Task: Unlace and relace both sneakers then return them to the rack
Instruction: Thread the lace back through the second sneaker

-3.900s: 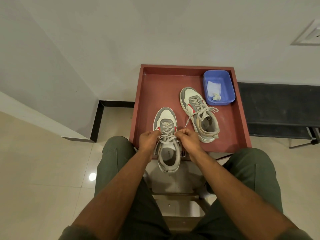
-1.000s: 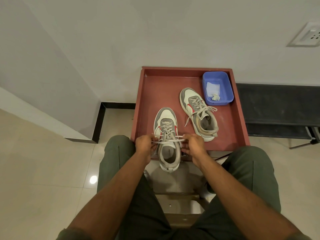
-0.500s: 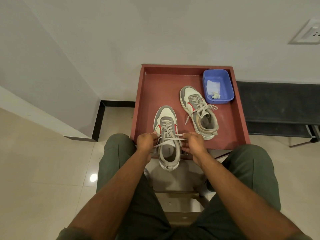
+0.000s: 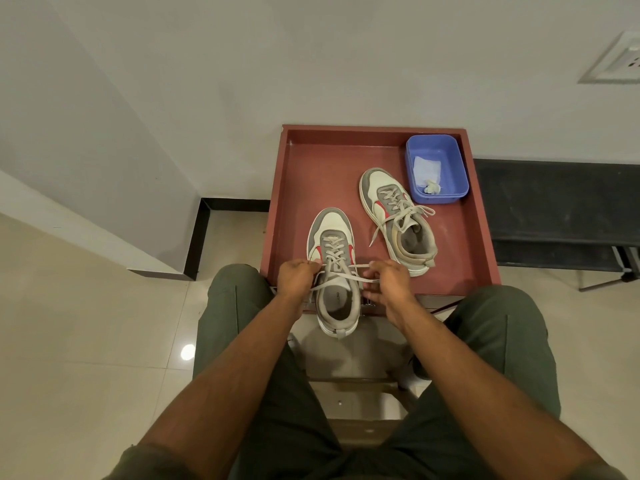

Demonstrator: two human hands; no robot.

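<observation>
**Lace ends drawn sideways across the near sneaker**

On the shallow red-brown wooden tray [image 4: 298, 188], the near grey-and-white sneaker [image 4: 333, 271] lies toe away, heel overhanging the front edge, long axis straight out from the person. The left hand [image 4: 297, 278] and right hand [image 4: 388, 284] flank it about equally near, each pinching an end of the beige lace [image 4: 346, 277] crossing the tongue. The second sneaker [image 4: 398, 220] lies beyond, right.

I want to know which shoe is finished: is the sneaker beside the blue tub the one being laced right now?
No. Both hands, left hand and right hand, pull laces on the near sneaker; the far sneaker lies untouched.
</observation>
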